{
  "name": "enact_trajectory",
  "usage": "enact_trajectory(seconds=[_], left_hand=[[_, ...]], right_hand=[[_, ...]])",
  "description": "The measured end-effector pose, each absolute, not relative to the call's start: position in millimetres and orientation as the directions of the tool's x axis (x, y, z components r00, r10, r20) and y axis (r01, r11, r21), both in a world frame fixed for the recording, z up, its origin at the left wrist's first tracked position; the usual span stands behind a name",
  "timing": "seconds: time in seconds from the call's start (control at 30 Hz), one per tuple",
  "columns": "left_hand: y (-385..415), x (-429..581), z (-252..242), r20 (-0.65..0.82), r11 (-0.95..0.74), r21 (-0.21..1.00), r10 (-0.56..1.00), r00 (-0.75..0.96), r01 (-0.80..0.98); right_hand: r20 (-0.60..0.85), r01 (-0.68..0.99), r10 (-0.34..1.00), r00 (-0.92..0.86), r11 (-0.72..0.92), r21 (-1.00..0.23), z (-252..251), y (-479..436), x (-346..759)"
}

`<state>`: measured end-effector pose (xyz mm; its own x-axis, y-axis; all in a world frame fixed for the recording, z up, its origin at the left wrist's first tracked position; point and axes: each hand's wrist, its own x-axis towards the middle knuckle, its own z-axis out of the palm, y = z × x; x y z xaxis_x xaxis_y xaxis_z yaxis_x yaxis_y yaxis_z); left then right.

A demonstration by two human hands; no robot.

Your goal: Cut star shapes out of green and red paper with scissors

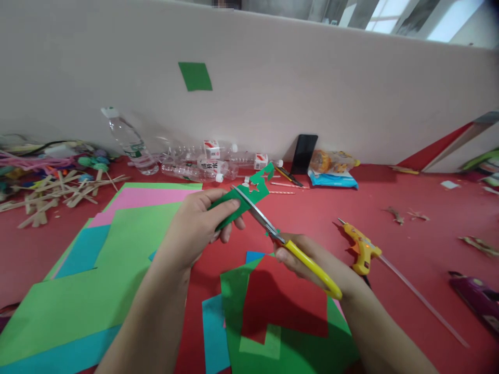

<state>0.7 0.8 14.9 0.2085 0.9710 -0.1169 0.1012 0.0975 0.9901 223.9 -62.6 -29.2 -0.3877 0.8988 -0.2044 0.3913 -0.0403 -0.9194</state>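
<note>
Your left hand (198,223): fingers pinch notched green paper (258,196) | right hand (307,249), paper's four o'clock: fingers wrap yellow-handled metal scissors (294,249) (crossing the paper)

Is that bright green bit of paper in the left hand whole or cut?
Cut: the bright green paper piece in the left hand has a jagged gap near its far end, beyond the yellow-handled silver scissors' blades.

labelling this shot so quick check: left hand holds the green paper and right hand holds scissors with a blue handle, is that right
Not quite: the handle is yellow, not blue, as the head view shows. The left hand does hold the green paper, and the right hand holds the scissors.
</note>
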Motion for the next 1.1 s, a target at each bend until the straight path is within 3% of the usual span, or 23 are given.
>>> enact_trajectory(seconds=[0.37,1.1], left_hand=[[-2.6,3.8,14.8,-0.015,-0.009,0.991,0.985,0.174,0.136],[-2.1,3.7,13.4,-0.05,0.036,0.997,0.977,0.205,0.071]], right_hand=[[-0.182,0.381,0.919,-0.35,-0.037,-0.924,-25.4,-66.2,221.4],[-0.135,0.374,0.928,-0.348,0.006,-0.927,-28.0,-64.9,219.8]])
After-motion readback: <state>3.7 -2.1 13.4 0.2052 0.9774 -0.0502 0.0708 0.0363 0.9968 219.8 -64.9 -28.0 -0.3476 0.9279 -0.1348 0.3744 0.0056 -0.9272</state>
